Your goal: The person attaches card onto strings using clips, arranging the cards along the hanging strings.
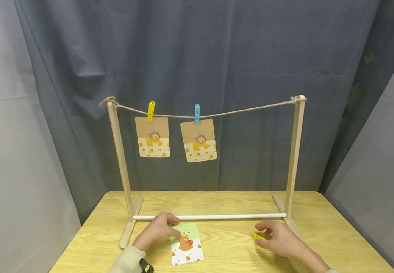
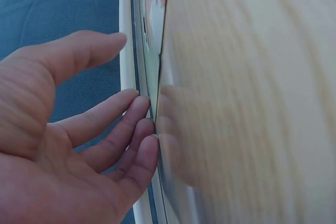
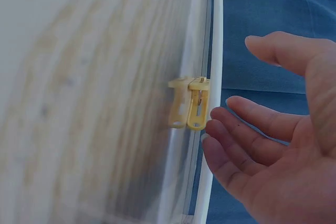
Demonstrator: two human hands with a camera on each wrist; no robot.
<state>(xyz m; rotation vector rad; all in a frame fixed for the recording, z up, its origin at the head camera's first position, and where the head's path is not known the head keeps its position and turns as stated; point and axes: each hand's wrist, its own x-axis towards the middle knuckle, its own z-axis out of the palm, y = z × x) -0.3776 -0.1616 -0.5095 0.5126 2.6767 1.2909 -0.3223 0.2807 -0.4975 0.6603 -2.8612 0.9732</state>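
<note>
A picture card with a brown bear on green and white lies on the table. My left hand is over its upper left corner, thumb apart from the loosely bent fingers. In the left wrist view the fingertips are down at the tabletop beside the card's green part. To the right, a yellow clothespin rests on the table. My right hand is beside it with thumb and fingers spread. The right wrist view has the clothespin just beyond the fingertips, nothing gripped.
Beyond the hands stands a wooden frame with a white crossbar low across it. Its twine carries two lion cards, clipped by a yellow clothespin and a blue clothespin. A dark curtain hangs behind.
</note>
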